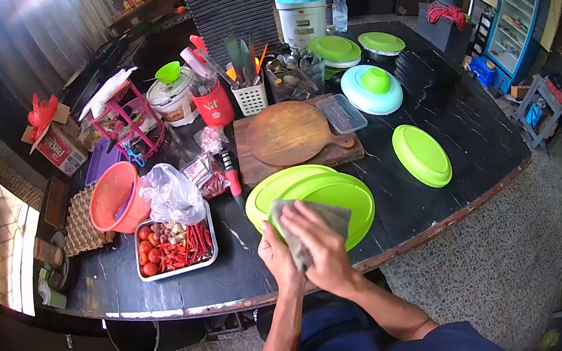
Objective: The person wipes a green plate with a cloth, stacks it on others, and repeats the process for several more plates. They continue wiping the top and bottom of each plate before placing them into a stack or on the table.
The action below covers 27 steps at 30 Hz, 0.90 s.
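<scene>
My left hand (281,262) grips the near left edge of a lime-green oval plate (358,201), tilted up over the front of the table. My right hand (324,249) presses a grey-brown cloth (334,217) onto the plate's face, fingers together over the fabric. Behind the held plate, and overlapped by it, is another green plate (260,198). A separate green oval plate (422,155) lies to the right. Just beyond the plates, a round wooden board (289,132) with a handle rests on a rectangular wooden board (251,169).
Left of my hands stands a tray (180,271) of tomatoes, chillies and onions, beside a clear plastic bag (171,193) and an orange basin (103,222). A red-handled tool (232,176) lies near the boards. Farther back are a white utensil basket (251,99) and a pale-blue lidded bowl (357,101).
</scene>
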Available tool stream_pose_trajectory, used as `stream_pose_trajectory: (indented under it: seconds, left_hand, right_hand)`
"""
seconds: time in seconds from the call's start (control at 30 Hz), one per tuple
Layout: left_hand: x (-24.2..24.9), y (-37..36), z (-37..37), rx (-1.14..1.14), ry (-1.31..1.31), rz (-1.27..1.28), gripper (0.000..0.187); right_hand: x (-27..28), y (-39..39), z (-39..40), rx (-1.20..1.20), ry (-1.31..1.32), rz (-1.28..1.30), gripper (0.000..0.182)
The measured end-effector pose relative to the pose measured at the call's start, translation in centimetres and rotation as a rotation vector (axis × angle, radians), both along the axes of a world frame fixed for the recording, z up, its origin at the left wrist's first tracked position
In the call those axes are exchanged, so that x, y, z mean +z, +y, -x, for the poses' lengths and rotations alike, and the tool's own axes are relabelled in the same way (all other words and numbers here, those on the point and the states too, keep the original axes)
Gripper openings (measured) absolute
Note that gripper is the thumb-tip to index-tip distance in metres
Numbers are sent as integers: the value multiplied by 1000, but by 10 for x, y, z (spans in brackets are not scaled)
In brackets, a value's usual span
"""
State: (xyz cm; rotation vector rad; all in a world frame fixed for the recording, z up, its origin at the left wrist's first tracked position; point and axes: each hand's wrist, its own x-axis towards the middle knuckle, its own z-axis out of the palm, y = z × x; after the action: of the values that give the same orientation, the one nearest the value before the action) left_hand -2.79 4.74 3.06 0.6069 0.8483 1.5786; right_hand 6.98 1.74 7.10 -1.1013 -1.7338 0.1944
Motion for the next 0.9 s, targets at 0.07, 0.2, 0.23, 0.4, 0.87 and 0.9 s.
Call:
stream_pose_trajectory:
  seconds: [0.07, 0.2, 0.23, 0.4, 0.87, 0.9]
  left_hand:
    - [-1, 0, 7, -7, 78, -12, 44]
    - [18, 7, 15, 80, -7, -33, 44]
    - [28, 9, 18, 120, -6, 8, 46]
    - [12, 24, 38, 166, -109, -17, 49]
    - [27, 12, 20, 90, 43, -51, 49]
    - [26, 12, 20, 56, 54, -58, 48]
  right_hand:
    - [2, -7, 7, 97, -4, 6, 52]
    - [-9, -13, 0, 204, -53, -14, 52]
    - [-13, -14, -3, 210, -67, -26, 51]
    - [-33, -7, -41, 141, -140, -57, 44]
    - [-18, 32, -74, -255, 164, -39, 63]
    - [-13, 35, -70, -227, 164, -56, 61]
